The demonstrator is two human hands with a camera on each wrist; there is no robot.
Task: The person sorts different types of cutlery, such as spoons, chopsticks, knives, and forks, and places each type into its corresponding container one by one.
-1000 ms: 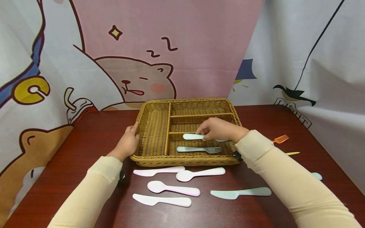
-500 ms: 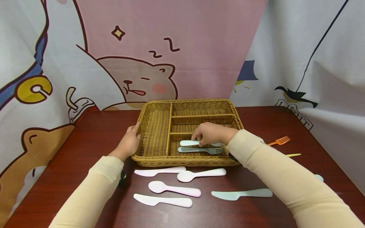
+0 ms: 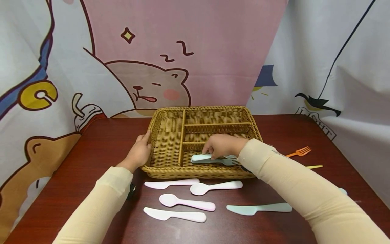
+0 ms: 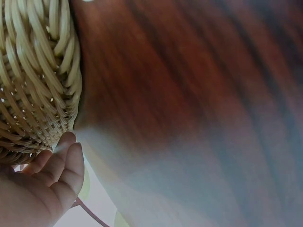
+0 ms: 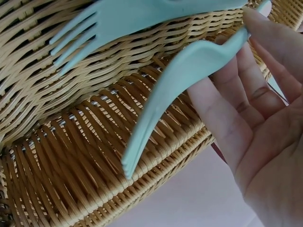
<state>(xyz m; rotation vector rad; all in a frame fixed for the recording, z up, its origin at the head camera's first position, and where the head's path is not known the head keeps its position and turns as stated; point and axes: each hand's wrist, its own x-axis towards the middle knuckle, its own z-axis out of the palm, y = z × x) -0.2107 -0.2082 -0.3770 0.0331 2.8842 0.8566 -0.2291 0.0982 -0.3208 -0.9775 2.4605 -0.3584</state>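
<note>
In the head view my right hand [image 3: 223,146] is over the front right compartment of the wicker basket [image 3: 198,172]. It pinches a pale mint fork [image 3: 201,157] by the handle; in the right wrist view the tines of that fork [image 5: 177,78] point down. Right behind it lies a second mint fork [image 5: 137,16], flat on the woven bottom. The held fork partly covers this other fork [image 3: 214,161] in the head view. My left hand [image 3: 138,152] rests against the basket's left side, fingers fairly straight along the wall, as the left wrist view also shows.
Before the basket lie a pink knife [image 3: 170,183], white spoon [image 3: 216,186], pink spoon [image 3: 186,202], white knife [image 3: 175,215] and green knife [image 3: 259,208]. An orange fork [image 3: 300,151] and a yellow handle tip [image 3: 313,166] show at right, partly behind my sleeve. Cloth hangs behind.
My right hand has come down and a little toward me with the fork, now right beside the one in the basket. My left hand has stayed at the basket's side.
</note>
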